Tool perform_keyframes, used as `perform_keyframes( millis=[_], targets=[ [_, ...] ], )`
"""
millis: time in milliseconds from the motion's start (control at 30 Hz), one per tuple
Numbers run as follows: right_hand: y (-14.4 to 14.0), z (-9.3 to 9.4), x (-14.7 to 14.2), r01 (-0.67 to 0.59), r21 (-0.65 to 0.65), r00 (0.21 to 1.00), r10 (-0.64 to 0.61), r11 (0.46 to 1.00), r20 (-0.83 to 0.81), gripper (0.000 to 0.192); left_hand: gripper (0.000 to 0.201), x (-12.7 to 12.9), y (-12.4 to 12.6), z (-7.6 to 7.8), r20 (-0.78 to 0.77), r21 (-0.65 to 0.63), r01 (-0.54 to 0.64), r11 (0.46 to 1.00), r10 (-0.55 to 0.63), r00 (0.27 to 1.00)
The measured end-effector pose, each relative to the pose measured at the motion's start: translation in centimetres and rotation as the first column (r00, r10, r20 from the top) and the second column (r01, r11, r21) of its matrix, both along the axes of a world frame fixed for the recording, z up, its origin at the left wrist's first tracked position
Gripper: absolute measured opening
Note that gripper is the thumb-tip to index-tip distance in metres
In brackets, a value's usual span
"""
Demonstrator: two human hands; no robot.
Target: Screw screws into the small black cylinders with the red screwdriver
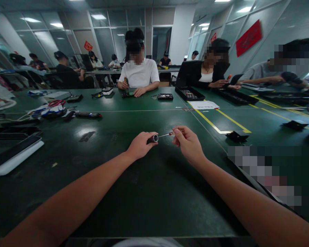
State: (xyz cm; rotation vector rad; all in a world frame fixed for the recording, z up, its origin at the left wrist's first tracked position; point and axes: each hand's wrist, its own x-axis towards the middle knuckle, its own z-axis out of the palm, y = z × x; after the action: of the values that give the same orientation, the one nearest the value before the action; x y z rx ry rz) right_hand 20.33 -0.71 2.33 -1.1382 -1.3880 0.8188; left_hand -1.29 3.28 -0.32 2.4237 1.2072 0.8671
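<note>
Over the middle of the green table [134,192], my left hand [140,145] is closed around a small dark cylinder [153,138] with a light ring at its round end, which faces me. My right hand [186,142] pinches the handle of a screwdriver [167,134]. Its thin metal shaft points left, with the tip at or very near the rim of the cylinder. Whether the tip touches is too small to tell. Part of the handle is hidden in my right fingers, and the cylinder's body is mostly covered by my left hand.
Left lie a white-edged device [18,156], a dark pen-like tool [88,115] and tangled cables [57,103]. At right are a small black bracket [237,136] and a blurred-out flat object [265,175]. Across the table a person in white [139,73] works; others sit right.
</note>
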Motion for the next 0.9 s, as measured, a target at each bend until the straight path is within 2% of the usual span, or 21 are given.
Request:
perform_keyframes(
  millis=[133,200,267,367,567,633,733,800,900],
  targets=[
    [-0.8,0.9,-0.2,-0.137,0.05,0.99,0.135,0.989,0.03,0.021,0.037,0.0,-0.1,0.0,-0.005,-0.003,-0.003,1.0,0.003,1.0],
    [-1.1,0.9,-0.4,-0.09,0.065,0.994,0.085,0.994,0.073,0.03,0.037,0.1,-0.2,0.1,-0.005,-0.009,0.003,1.0,-0.003,1.0],
    [-1.2,0.8,-0.6,0.014,0.063,0.993,-0.021,0.998,0.117,0.04,0.038,0.1,-0.3,0.2,-0.011,-0.02,0.009,1.0,-0.009,1.0],
    [-1.1,0.5,-0.6,0.09,0.047,0.981,-0.097,0.995,0.168,0.039,0.038,0.1,-0.2,0.2,-0.004,-0.02,0.017,1.0,-0.017,1.0],
    [-0.8,0.2,-0.5,0.009,-0.021,0.999,-0.008,1.0,0.037,0.028,0.036,-0.1,-0.1,0.2,0.037,0.001,-0.028,1.0,0.028,0.999],
    [-0.9,0.3,-0.6,0.018,-0.041,0.998,-0.016,0.999,0.059,0.035,0.035,0.0,-0.1,0.3,0.025,-0.001,-0.022,1.0,0.022,0.999],
    [-1.1,0.5,-0.7,0.059,-0.042,0.983,-0.05,0.997,0.175,0.041,0.036,0.0,-0.2,0.4,0.018,0.002,-0.009,1.0,0.009,1.0],
    [-1.0,0.4,-0.7,0.06,-0.021,0.977,-0.054,0.998,0.205,0.032,0.035,0.0,-0.1,0.3,0.018,0.002,-0.007,1.0,0.007,1.0],
    [-0.6,-0.3,-0.4,0.012,0.006,0.99,-0.012,1.0,0.139,0.021,0.034,-0.1,0.0,0.2,0.033,0.006,-0.029,1.0,0.028,0.999]
  ],
)
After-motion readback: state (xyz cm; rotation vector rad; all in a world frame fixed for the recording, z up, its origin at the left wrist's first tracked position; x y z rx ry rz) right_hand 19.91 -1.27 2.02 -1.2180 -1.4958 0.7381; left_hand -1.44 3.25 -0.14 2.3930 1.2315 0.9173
